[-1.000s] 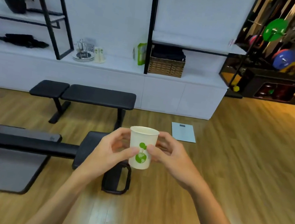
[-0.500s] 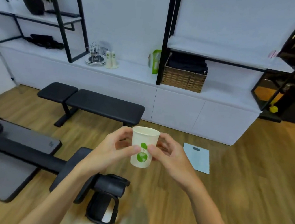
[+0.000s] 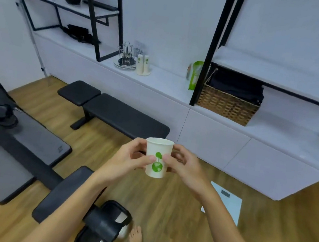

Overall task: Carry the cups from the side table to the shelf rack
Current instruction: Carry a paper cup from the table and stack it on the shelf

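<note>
Both hands are holding one paper cup point(image 3: 157, 157) upright in front of the body: the left hand point(image 3: 126, 162) and the right hand point(image 3: 185, 168) are each closing around its wall, with thumb tips meeting on the green print. The cup is being carried over the floor, well apart from the shelf rack point(image 3: 166, 80). To do this step well, I think the grip should be staying light (a paper wall is bending easily) and the rim level. Its inside is not visible from here, so I cannot tell if it is holding anything. On the rack, two similar cups point(image 3: 143, 65) are standing beside a wire holder point(image 3: 125, 58), and a wicker basket point(image 3: 226, 105) is keeping dark folded cloth.
</note>
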